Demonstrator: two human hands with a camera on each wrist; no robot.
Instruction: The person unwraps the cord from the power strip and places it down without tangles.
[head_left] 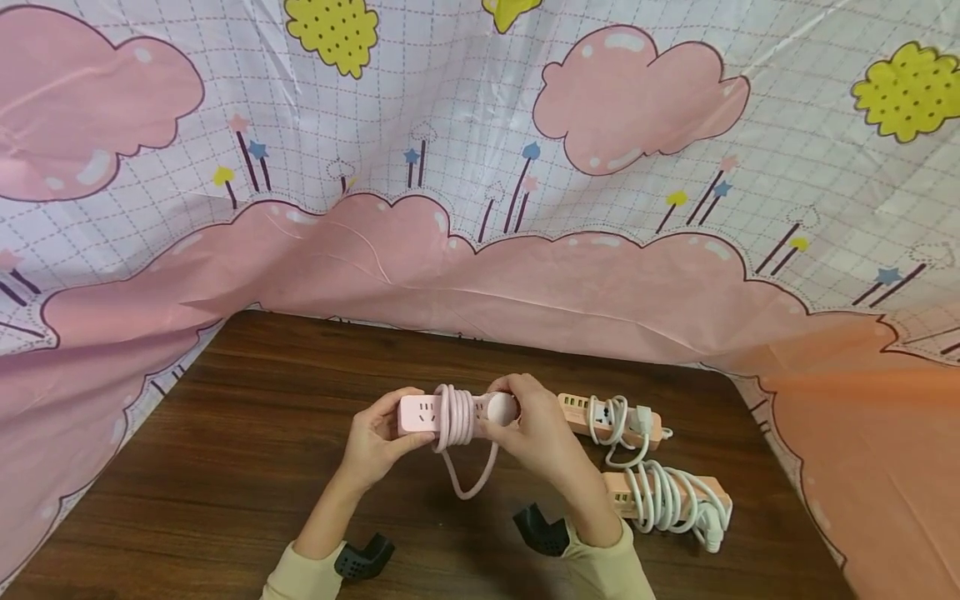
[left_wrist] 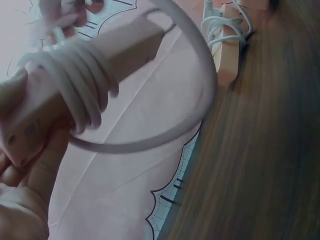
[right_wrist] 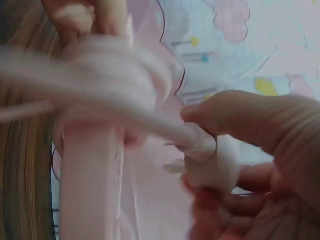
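My left hand (head_left: 371,442) grips the left end of a pink power strip (head_left: 417,415), held up over the table. Its pink cord (head_left: 455,417) is wound several times round the middle, and a loose loop hangs beneath. At the strip's other end, my right hand (head_left: 542,432) holds the cord's round plug (head_left: 502,408) between thumb and fingers. In the right wrist view the plug (right_wrist: 212,167) is beside the strip, its prongs pointing towards the strip's side. Part of the strip's right end is hidden behind the right hand in the head view.
Two orange power strips with white cords wound round them lie at the right, the farther strip (head_left: 576,406) behind the nearer strip (head_left: 619,492). They rest on a dark wooden table (head_left: 225,467). A patterned pink and white curtain (head_left: 480,283) hangs along its back and sides.
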